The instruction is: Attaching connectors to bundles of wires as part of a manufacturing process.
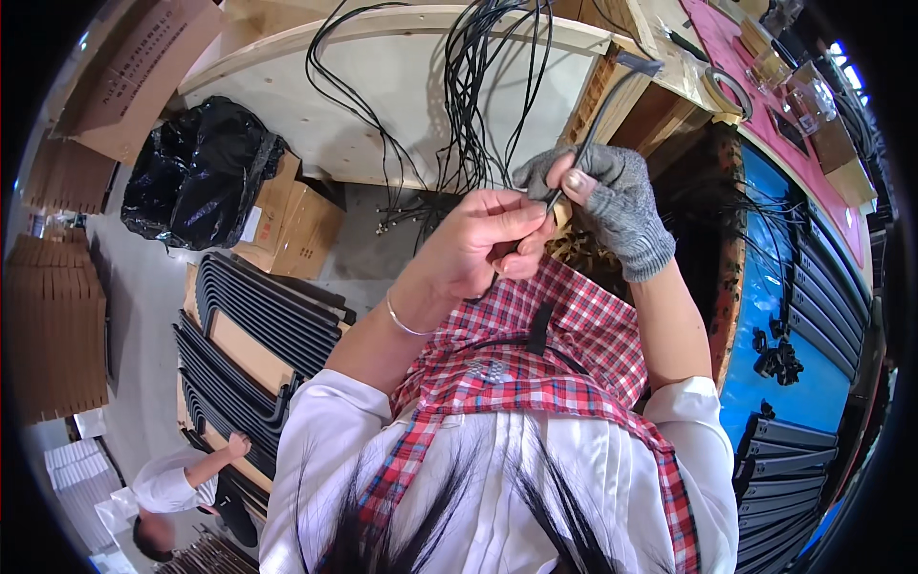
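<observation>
My left hand (483,239), bare with a thin bracelet at the wrist, pinches a thin black cable (601,113) in front of my apron. Just beside it, my right hand (607,196) in a grey fingerless knit glove grips the same cable between thumb and fingers. The cable runs up past the right hand toward a dark flat piece (639,64) by the bench corner. Its lower end passes behind my left fingers, where I cannot make out the detail. Beyond my hands, a bundle of black cables (469,91) hangs over the edge of a wooden panel (402,124).
At left stand a black plastic bag (199,172), cardboard boxes (301,230) and stacked bent black tubes (263,311). Another person (182,483) works at lower left. On the right, a blue-covered table (765,383) bears black bars (784,469); beyond it lies a pink-topped bench (717,33).
</observation>
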The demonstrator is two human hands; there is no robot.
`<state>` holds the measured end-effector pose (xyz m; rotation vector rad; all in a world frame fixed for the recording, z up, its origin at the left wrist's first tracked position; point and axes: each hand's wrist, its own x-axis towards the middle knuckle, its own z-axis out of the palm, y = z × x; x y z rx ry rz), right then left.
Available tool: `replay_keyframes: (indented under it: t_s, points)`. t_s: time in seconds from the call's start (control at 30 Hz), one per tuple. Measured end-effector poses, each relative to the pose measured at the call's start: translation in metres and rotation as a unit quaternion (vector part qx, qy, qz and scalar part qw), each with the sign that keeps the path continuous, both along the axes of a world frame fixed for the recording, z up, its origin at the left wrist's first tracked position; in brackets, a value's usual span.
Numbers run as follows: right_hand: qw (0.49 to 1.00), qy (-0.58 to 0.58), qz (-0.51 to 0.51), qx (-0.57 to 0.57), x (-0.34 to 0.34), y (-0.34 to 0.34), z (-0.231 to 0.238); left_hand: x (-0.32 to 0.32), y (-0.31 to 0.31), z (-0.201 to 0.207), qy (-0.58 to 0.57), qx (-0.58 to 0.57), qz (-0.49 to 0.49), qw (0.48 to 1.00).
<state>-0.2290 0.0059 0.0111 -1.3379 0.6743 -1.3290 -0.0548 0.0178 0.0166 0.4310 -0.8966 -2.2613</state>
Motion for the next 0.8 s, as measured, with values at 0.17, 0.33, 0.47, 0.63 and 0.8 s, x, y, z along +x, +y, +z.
replay_keyframes:
  t_s: [0.17, 0.33, 0.47, 0.63, 0.8]
  points:
    - [0.955, 0.263, -0.125, -0.062, -0.002, -0.010, 0.015, -0.004, -0.006, 0.001, -0.318, -0.480, 0.243, 0.780]
    - [0.889, 0.445, -0.093, -0.057, -0.008, -0.016, 0.014, -0.014, -0.014, -0.012, -0.346, -0.639, 0.347, 0.593]
    - [0.961, 0.274, -0.004, -0.035, -0.010, -0.002, 0.011, -0.001, 0.005, 0.006, -0.385, -0.383, 0.165, 0.823]
    - [0.992, 0.117, -0.010, 0.035, 0.000, 0.018, 0.012, 0.001, 0.010, 0.016, -0.212, -0.140, 0.133, 0.958]
    - [0.993, 0.113, 0.003, 0.030, -0.002, 0.020, 0.022, 0.003, 0.010, 0.024, -0.217, -0.153, 0.088, 0.960]
